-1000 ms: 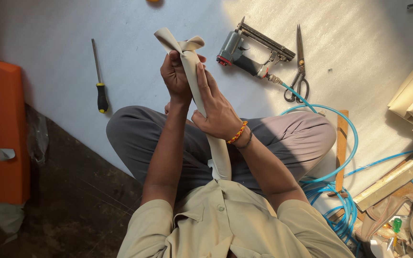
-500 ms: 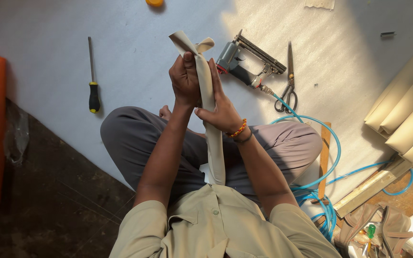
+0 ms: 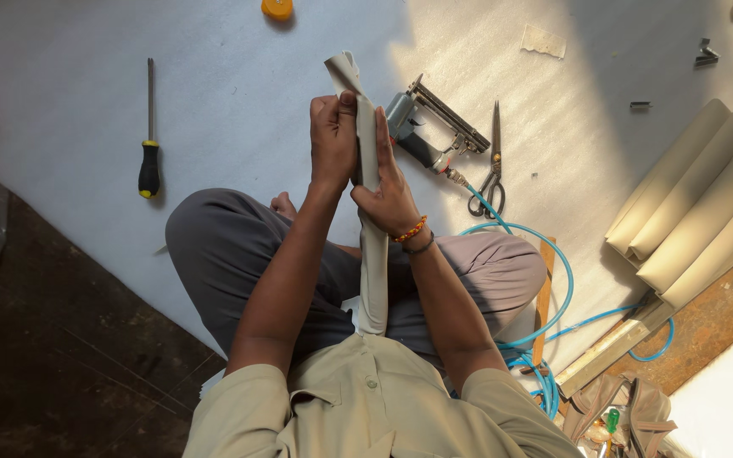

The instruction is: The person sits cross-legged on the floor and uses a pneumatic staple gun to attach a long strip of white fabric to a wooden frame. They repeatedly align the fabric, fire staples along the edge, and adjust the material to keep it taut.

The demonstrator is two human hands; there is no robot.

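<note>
The person sat cross-legged on a pale foam sheet (image 3: pixel 214 102), a long beige strip of upholstery material (image 3: pixel 372 254) running up from the lap; the left hand (image 3: pixel 333 140) was closed around the strip near its top, fingers wrapped over it; the right hand (image 3: pixel 389 191), with a beaded bracelet (image 3: pixel 410 230) at the wrist, pressed flat along the strip's other side, fingers extended upward, so both hands held it upright between them; its folded upper end (image 3: pixel 343 69) rose above the fingertips. Just beyond the hands lay a pneumatic stapler (image 3: pixel 430 127) joined to a blue air hose (image 3: pixel 553 280), with scissors (image 3: pixel 492 165) beside it; a screwdriver (image 3: pixel 149 136) with a black and yellow handle lay well apart to the left; rolled beige panels (image 3: pixel 697 203) lay at the right.
</note>
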